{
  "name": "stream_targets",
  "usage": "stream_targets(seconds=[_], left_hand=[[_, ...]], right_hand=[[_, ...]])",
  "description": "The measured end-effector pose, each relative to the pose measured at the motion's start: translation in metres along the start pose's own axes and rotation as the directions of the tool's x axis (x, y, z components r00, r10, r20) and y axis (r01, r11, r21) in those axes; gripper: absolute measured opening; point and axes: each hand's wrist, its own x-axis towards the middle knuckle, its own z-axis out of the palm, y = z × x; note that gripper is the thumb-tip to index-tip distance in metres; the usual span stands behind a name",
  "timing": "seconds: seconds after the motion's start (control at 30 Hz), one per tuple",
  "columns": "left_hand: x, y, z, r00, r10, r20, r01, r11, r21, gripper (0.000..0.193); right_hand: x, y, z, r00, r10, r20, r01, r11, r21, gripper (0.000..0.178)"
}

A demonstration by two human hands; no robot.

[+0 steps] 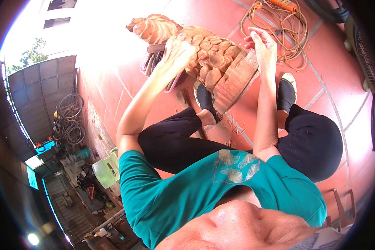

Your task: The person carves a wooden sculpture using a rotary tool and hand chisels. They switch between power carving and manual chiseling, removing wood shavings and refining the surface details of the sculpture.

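A brown wood carving [212,52] lies slantwise on the floor in front of me, with rounded, overlapping lumps along its body and a plain block base [237,81] at its near right end. My left hand [179,52] is closed over the carving's left side. Out of that fist, to the left, sticks a short round wooden handle [156,48]; the rest of the tool is hidden. My right hand [262,43] is raised beside the base, its fingers loosely bent and apart, with nothing seen in them.
Left of the carving stands a pink basket [171,85] with tools. A wooden-handled tool [182,99] and wood chips [236,128] lie near my feet. An orange cord [293,50] is coiled at the far right. Bicycles [71,118] and a green plastic chair [106,171] stand left.
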Motion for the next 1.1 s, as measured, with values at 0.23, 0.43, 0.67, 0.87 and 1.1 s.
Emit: stream_targets(seconds=[0.23, 0.43, 0.67, 0.87, 1.1], left_hand=[[-0.004, 0.005, 0.025, 0.989, 0.140, -0.044, -0.138, 0.990, 0.038, 0.015], [-0.013, 0.014, 0.019, 0.963, 0.227, -0.142, -0.214, 0.971, 0.102, 0.016], [-0.009, 0.001, -0.003, 0.998, 0.000, 0.065, 0.006, 0.997, -0.079, 0.010], [-0.021, 0.002, 0.010, 0.997, 0.069, -0.022, -0.071, 0.992, -0.105, 0.006], [-0.035, -0.002, 0.004, 0.999, -0.033, -0.027, 0.025, 0.971, -0.238, 0.008]], right_hand=[[0.001, 0.001, 0.000, 1.000, 0.015, 0.003, -0.015, 1.000, 0.008, 0.022], [0.000, -0.002, 0.001, 1.000, 0.028, 0.005, -0.028, 1.000, 0.009, 0.022], [0.003, 0.004, -0.001, 1.000, -0.021, 0.002, 0.021, 0.999, 0.037, 0.022], [0.002, 0.003, 0.000, 1.000, -0.004, 0.017, 0.003, 1.000, 0.026, 0.022], [0.005, 0.006, -0.001, 1.000, 0.007, 0.005, -0.007, 1.000, 0.013, 0.023]])
